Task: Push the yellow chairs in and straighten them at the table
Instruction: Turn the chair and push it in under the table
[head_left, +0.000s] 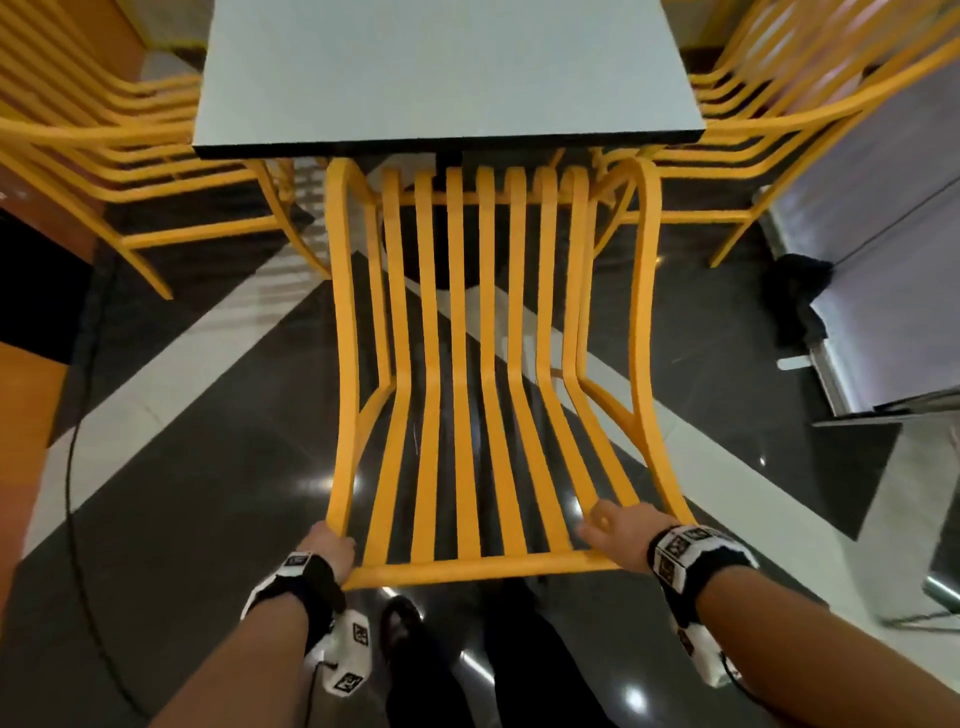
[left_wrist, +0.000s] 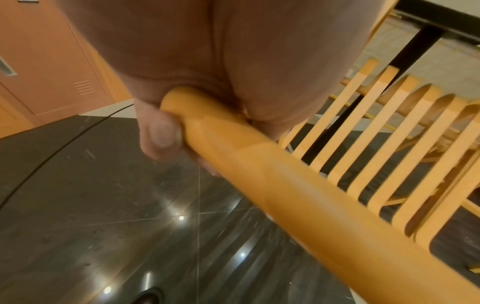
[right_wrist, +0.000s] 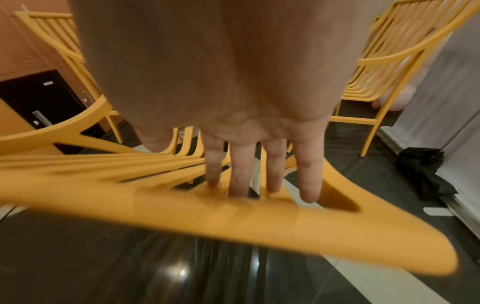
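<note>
A yellow slatted chair (head_left: 462, 364) stands in front of me, its seat front just under the near edge of the pale grey table (head_left: 447, 67). My left hand (head_left: 330, 548) grips the left corner of the chair's top rail (left_wrist: 259, 164), thumb and fingers curled round it. My right hand (head_left: 618, 530) lies on the right end of the top rail with straight fingers (right_wrist: 241, 170) reaching down over the slats. Two more yellow chairs flank the table, one on the left (head_left: 104, 135) and one on the right (head_left: 800, 109).
The floor (head_left: 208, 493) is glossy dark tile with pale diagonal bands. A black cable (head_left: 78, 415) runs along the left. A black bundle (head_left: 800, 296) lies against a grey panel (head_left: 883, 270) on the right. Orange lockers (left_wrist: 46, 61) stand at left. My shoes (head_left: 400, 623) are just behind the chair.
</note>
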